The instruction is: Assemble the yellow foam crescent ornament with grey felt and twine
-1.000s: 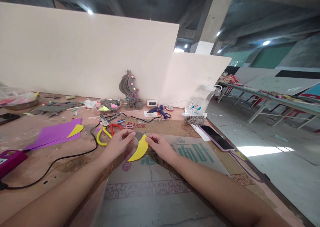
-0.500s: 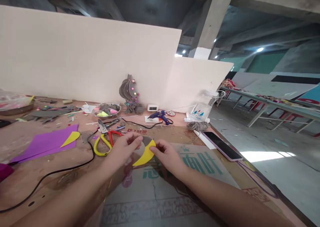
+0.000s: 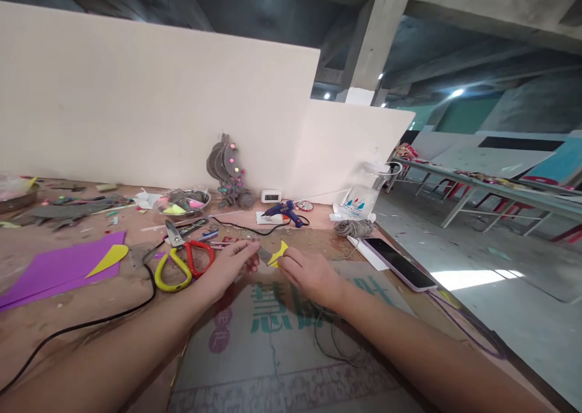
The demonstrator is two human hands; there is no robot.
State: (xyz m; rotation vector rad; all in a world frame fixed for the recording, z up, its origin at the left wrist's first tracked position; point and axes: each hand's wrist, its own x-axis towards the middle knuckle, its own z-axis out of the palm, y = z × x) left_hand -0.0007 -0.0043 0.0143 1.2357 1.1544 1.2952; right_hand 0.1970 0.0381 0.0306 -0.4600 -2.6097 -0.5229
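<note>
My left hand [image 3: 239, 262] is closed by the left end of a small grey piece [image 3: 264, 256], its fingertips pressed together on it. My right hand [image 3: 309, 273] has its fingers curled round the lower right part of a yellow piece [image 3: 279, 253], which lies against the grey piece. Both hands are just above the printed sheet [image 3: 236, 364] on the table. Loose grey cord [image 3: 334, 349] lies on the sheet below my right wrist. Left of my left hand are the scissors [image 3: 173, 270] with one yellow and one red handle.
Purple sheets [image 3: 59, 267] with a yellow cutout [image 3: 109, 259] lie at the left. Behind are a bowl [image 3: 182, 202], a grey beaded figure [image 3: 226, 170], a glue gun [image 3: 284, 211], a clock [image 3: 271, 196] and a jug [image 3: 361, 194]. A phone [image 3: 400, 264] is at the right.
The yellow piece has turned and is now more covered by my right hand, whose back now faces up. Grey cord shows below my right wrist. The whole view has shifted slightly.
</note>
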